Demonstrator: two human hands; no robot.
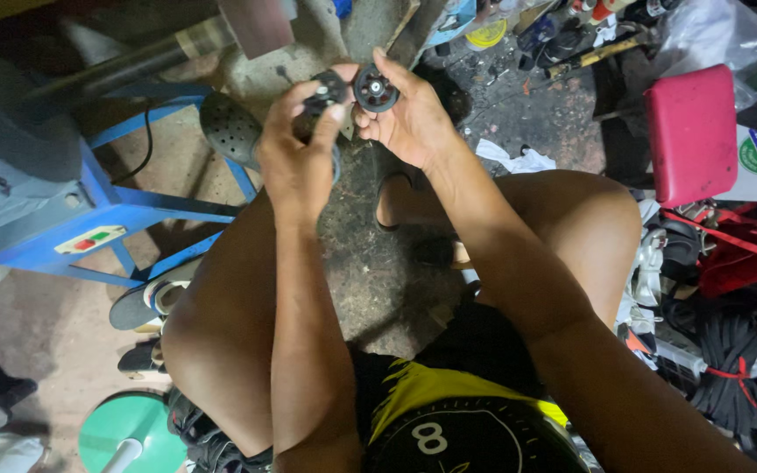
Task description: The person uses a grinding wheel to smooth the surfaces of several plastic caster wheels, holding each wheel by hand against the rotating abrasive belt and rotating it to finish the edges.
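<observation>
Head view: a seated person holds two small dark parts up over a grimy concrete floor [378, 280], knees spread to either side. The left hand [295, 158] is closed around a black part [324, 95], thumb and fingers pinching it near its top, so the piece stands just above the knuckles and partly hidden by them. The right hand [409, 118] is closed on a round black disc [376, 89] with a pale hub at its centre; the disc sits at the fingertips, its face turned toward the camera, the palm below and to the right of it. The two parts are just beside each other, almost touching, between the two thumbs.

Left of the hands stands a blue metal frame [133, 210] carrying a grey machine body [10, 149], with a small switch plate showing a red and a green button [89, 239]. A dark perforated sandal [229, 130] lies on the floor just behind the left hand. To the right, a red stool seat [692, 131] stands well apart from the hands, with clear plastic bags [711, 35] behind it and a heap of red straps and black cables [738, 333] below. A green round base [129, 434] with a white pole sits at lower left. The person wears a black and yellow garment [449, 420].
</observation>
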